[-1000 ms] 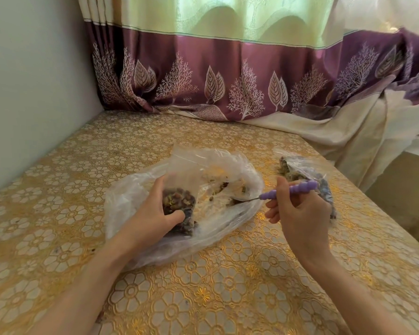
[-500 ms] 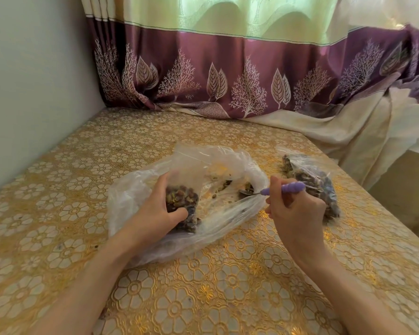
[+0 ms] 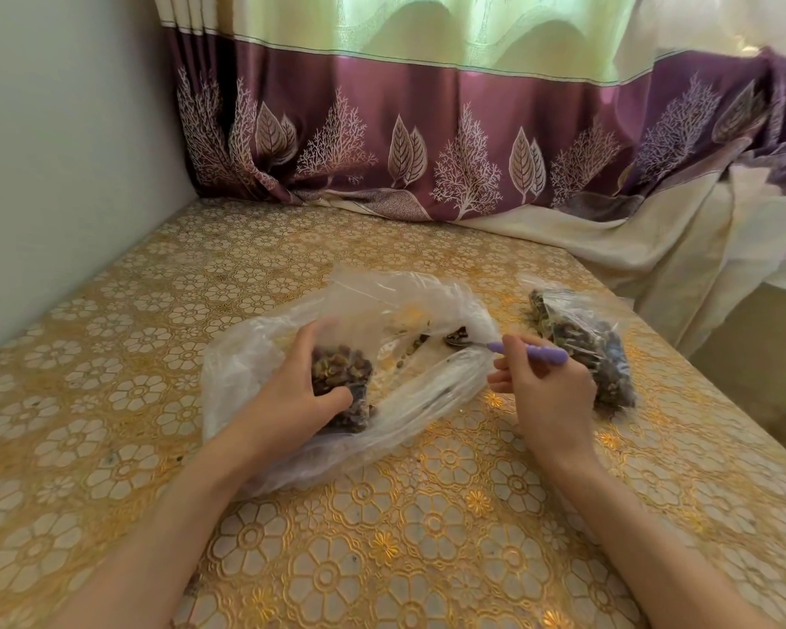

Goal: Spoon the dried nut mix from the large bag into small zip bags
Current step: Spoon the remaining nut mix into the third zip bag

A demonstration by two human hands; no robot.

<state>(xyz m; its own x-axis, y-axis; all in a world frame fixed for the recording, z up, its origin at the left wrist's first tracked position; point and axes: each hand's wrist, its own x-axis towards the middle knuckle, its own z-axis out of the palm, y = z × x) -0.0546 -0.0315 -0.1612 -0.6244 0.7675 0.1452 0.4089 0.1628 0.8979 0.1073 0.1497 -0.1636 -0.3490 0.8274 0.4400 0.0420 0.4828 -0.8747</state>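
Observation:
A large clear plastic bag (image 3: pixel 255 356) lies open on the table, with a few nuts scattered inside. My left hand (image 3: pixel 291 392) grips a small zip bag (image 3: pixel 341 379) partly filled with dark nut mix, held inside the large bag's mouth. My right hand (image 3: pixel 545 388) pinches the purple handle of a spoon (image 3: pixel 527 351). The spoon's metal bowl lies inside the large bag, to the right of the small bag, and carries a few nuts. A filled small zip bag (image 3: pixel 581 342) lies on the table behind my right hand.
The table (image 3: pixel 382 560) has a gold floral cover. A grey wall (image 3: pixel 64 174) runs along the left side. A purple and green curtain (image 3: pixel 427 143) hangs along the back, and cream cloth (image 3: pixel 654 256) drapes over the right rear corner.
My right hand has drawn the spoon deeper into the large bag, toward the left. My left hand keeps its hold on the small bag. The camera has tilted slightly.

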